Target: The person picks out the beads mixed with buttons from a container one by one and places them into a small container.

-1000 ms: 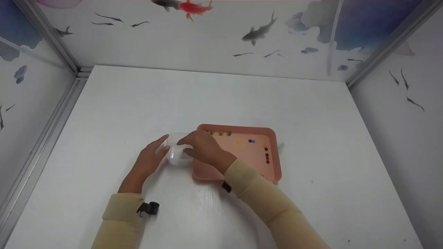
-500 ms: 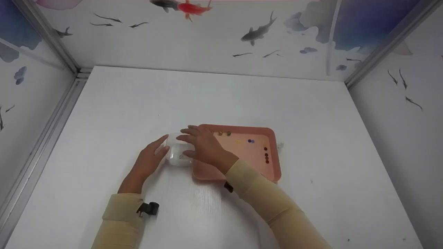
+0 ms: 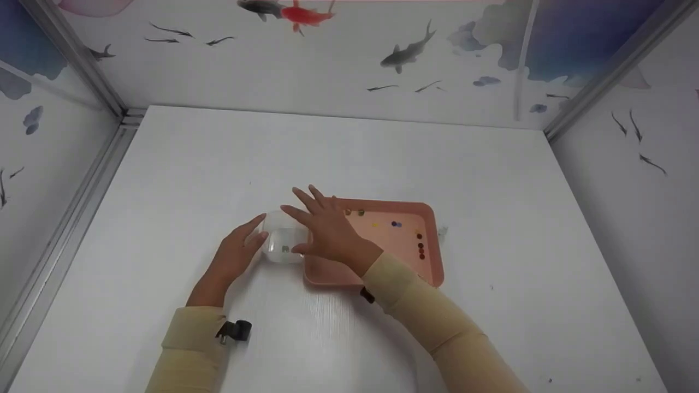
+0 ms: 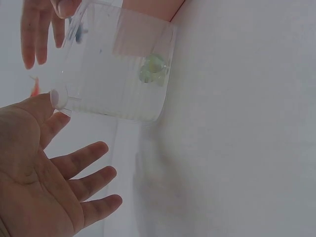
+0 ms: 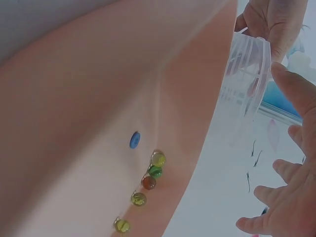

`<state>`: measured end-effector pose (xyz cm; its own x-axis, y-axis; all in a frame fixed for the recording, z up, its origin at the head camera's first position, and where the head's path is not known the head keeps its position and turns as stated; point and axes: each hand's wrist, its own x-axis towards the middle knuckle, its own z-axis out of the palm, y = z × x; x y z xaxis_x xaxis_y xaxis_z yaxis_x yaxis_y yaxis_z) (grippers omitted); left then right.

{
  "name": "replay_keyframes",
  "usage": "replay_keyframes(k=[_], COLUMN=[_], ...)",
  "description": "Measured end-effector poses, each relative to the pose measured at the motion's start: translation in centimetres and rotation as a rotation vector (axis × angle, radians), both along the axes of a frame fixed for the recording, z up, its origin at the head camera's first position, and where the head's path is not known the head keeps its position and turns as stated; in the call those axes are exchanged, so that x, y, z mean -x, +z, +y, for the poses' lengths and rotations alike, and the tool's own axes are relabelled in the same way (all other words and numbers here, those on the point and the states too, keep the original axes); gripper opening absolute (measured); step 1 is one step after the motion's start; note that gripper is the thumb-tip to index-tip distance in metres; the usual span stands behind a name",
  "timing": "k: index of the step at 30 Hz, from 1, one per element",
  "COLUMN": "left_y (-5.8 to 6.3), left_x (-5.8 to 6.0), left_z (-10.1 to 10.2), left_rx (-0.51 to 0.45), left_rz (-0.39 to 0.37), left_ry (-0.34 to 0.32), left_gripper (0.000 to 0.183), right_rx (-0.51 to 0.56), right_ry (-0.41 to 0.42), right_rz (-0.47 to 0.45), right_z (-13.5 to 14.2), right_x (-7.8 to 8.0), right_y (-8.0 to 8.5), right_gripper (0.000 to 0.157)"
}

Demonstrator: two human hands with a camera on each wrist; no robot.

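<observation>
A clear plastic container (image 3: pixel 279 237) stands beside the left end of a pink tray (image 3: pixel 377 267). Green-tinted glass marbles (image 4: pixel 153 68) lie at its bottom in the left wrist view. The thumb and index finger of my left hand (image 3: pixel 238 252) hold the container's rim at the left side, while the other fingers spread freely. Over the gap between container and tray is my right hand (image 3: pixel 330 232), fingers splayed and nothing in them. In the right wrist view, several glass marbles (image 5: pixel 149 182) line the tray's side near a blue button (image 5: pixel 135 140).
Red and dark buttons (image 3: pixel 421 250) form a line near the tray's right wall. A yellow button (image 3: pixel 374 224) and a blue pair (image 3: pixel 396 224) lie farther in. A small clear item (image 3: pixel 443 231) sits just right of the tray. Printed walls enclose the white table (image 3: pixel 491 218).
My right hand has uncurled its fingers over the container and drawn back slightly right, leaving a small marble visible inside. My left hand has stayed at the rim.
</observation>
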<state>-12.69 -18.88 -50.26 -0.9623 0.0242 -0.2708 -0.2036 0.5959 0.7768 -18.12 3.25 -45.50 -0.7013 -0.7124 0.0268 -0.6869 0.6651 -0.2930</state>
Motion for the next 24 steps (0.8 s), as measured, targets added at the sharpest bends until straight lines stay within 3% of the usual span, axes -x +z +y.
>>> replay_keyframes(k=[8,17,24], left_y=[0.0,0.0,0.0], left_x=[0.0,-0.1,-0.1], left_z=[0.1,0.3,0.4], left_rx=[0.023,0.019,0.018], left_rz=[0.004,0.001,-0.01], left_ry=[0.011,0.025,0.039], left_gripper=[0.054,0.053,0.054], right_rx=[-0.032,0.029,0.064], right_ry=[-0.018,-0.031,-0.034], right_rz=[0.034,0.04,0.021], right_z=[1.4,2.9,3.8], right_x=[0.3,0.6,0.8], right_y=[0.3,0.2,0.7], right_gripper=[0.088,0.084,0.066])
